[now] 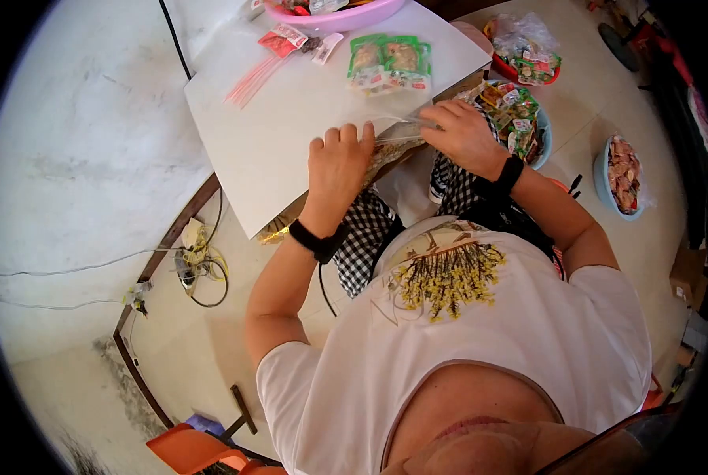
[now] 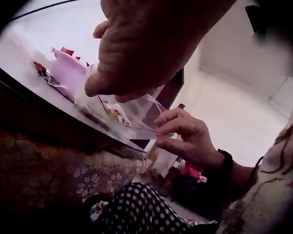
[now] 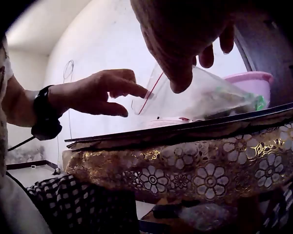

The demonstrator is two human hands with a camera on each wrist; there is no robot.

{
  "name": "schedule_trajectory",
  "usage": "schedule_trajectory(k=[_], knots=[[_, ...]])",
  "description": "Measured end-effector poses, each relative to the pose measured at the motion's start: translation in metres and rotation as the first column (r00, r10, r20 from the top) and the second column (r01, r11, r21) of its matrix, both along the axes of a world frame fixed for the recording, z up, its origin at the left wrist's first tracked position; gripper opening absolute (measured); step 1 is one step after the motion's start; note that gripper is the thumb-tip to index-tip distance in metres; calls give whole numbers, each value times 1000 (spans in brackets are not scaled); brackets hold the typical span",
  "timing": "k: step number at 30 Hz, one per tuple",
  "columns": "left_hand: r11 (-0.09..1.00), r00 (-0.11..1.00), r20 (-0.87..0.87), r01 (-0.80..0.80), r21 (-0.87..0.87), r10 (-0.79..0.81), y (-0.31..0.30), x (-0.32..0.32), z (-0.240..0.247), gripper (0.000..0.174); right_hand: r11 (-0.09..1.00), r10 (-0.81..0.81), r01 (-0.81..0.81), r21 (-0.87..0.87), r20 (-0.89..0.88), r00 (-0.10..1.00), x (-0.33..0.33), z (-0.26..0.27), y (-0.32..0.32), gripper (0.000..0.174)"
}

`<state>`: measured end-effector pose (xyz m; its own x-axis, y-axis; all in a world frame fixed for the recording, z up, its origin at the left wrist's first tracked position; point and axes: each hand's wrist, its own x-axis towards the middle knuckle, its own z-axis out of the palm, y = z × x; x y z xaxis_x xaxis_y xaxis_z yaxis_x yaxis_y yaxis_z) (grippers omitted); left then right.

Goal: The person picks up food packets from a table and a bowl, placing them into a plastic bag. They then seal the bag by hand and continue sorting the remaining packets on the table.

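A clear plastic zip bag [image 3: 178, 92] with a red line along its mouth stretches between both hands at the table's front edge. My right hand [image 1: 466, 138] pinches one side of it, finger and thumb meeting on the film in the left wrist view. My left hand [image 1: 342, 162] reaches the red line with an extended index fingertip, and its thumb stands apart below in the right wrist view. Beyond the bag, clear food packets with green edges [image 1: 389, 59] lie on the white table [image 1: 282, 142]. To their left are thin red-lined strips [image 1: 251, 83].
A pink basin [image 1: 362, 16] stands at the table's far edge, a red-and-white packet [image 1: 282, 39] nearby. On the floor to the right are a red basin [image 1: 556, 77], a blue basin of packets [image 1: 545, 127] and another light-blue basin [image 1: 603, 186]. Cables [image 1: 203, 265] lie at the left wall.
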<state>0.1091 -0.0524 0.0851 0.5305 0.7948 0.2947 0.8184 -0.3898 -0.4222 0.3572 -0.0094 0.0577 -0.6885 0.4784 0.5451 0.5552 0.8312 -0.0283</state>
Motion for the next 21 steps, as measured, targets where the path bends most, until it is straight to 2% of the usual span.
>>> schedule_trajectory(k=[3, 6, 9, 12, 21], knots=[[997, 997, 32, -75, 13, 74, 17, 0, -6, 26, 1000, -1, 1, 9, 0, 1000, 1, 2, 1, 11], [996, 1000, 8, -8, 89, 8, 21, -14, -8, 28, 999, 3, -2, 37, -15, 1000, 3, 3, 3, 11], [964, 986, 55, 140, 226, -156, 24, -28, -11, 15, 997, 16, -13, 70, -43, 999, 6, 4, 5, 13], [954, 972, 110, 177, 243, -208, 29, -35, -11, 8, 996, 38, -31, 87, -78, 996, 7, 9, 8, 18], [926, 901, 288, 239, 293, -324, 55, -41, 7, 10, 989, 78, -56, 139, -159, 984, 11, 35, 30, 18]])
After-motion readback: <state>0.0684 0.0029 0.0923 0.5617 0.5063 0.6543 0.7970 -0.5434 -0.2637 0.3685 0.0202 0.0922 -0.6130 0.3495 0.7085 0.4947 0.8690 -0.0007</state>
